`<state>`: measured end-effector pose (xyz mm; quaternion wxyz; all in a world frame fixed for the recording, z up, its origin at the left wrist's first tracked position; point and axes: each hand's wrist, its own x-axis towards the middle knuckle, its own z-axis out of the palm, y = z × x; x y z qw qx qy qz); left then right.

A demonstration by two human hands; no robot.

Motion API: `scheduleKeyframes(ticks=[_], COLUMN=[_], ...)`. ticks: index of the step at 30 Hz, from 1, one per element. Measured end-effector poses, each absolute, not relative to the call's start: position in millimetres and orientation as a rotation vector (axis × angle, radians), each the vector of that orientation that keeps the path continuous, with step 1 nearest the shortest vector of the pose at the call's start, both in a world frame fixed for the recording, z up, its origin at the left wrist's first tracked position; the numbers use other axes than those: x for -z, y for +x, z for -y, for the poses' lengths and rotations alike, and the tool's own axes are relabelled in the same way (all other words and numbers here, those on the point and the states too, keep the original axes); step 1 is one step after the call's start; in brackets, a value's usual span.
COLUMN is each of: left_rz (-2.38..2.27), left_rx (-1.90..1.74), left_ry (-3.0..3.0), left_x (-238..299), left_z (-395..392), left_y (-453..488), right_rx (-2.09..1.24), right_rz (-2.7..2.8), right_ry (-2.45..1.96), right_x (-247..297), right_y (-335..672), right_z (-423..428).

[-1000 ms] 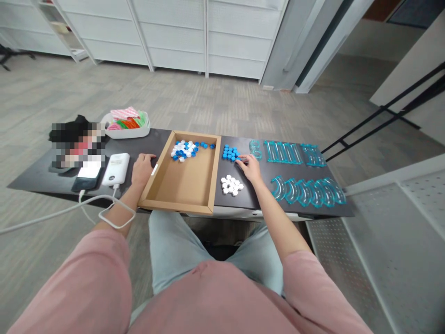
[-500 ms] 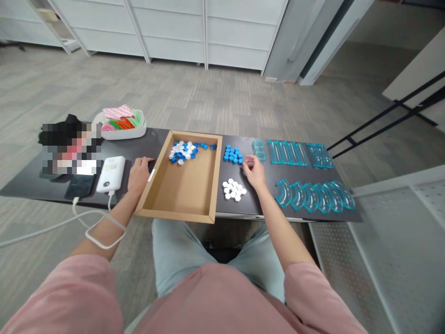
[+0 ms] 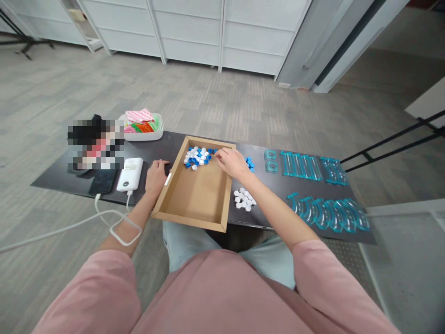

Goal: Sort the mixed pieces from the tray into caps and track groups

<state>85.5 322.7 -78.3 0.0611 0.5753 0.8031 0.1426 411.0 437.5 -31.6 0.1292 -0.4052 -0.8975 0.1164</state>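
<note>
A shallow cardboard tray point(image 3: 189, 211) lies on the dark table point(image 3: 271, 218) in front of me. At its far end sits a heap of blue and white hexagon pieces point(image 3: 197, 157). My right hand point(image 3: 231, 163) reaches over the tray's right wall toward that heap, fingers curled; what they hold is hidden. Behind it on the table are a few blue hexagons point(image 3: 249, 163), and nearer me a cluster of white hexagons point(image 3: 244, 199). My left hand point(image 3: 156, 176) rests closed against the tray's left wall.
A white power bank point(image 3: 130, 174) with a cable and a dark phone point(image 3: 102, 182) lie left of the tray. Behind them stands a white bowl of coloured pieces point(image 3: 143, 125). Several clear teal track pieces point(image 3: 325, 213) fill the table's right side.
My right hand left the blue hexagon pile on the table and moved left over the tray's far end. The left hand stayed at the tray. The camera shifted.
</note>
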Motion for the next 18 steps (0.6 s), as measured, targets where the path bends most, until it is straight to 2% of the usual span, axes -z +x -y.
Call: scheduleKeyframes(ticks=[4, 7, 13, 18], left_rz=[-2.434, -2.430, -2.409, -2.394], left_rx=[-0.450, -0.448, -0.431, -0.467], left_ry=[1.768, 1.787, 1.816, 1.833], left_x=[79, 80, 82, 88], left_z=[-323, -323, -324, -324], left_y=[85, 85, 84, 80], right_rx=[-0.180, -0.156, -0.403, -0.600], right_rz=[2.741, 2.729, 2.573, 2.170], right_ry=[-1.534, -1.628, -1.427, -1.259], right_x=[26, 32, 38, 28], right_y=[363, 353, 380, 468], right_z=[-463, -469, -463, -475])
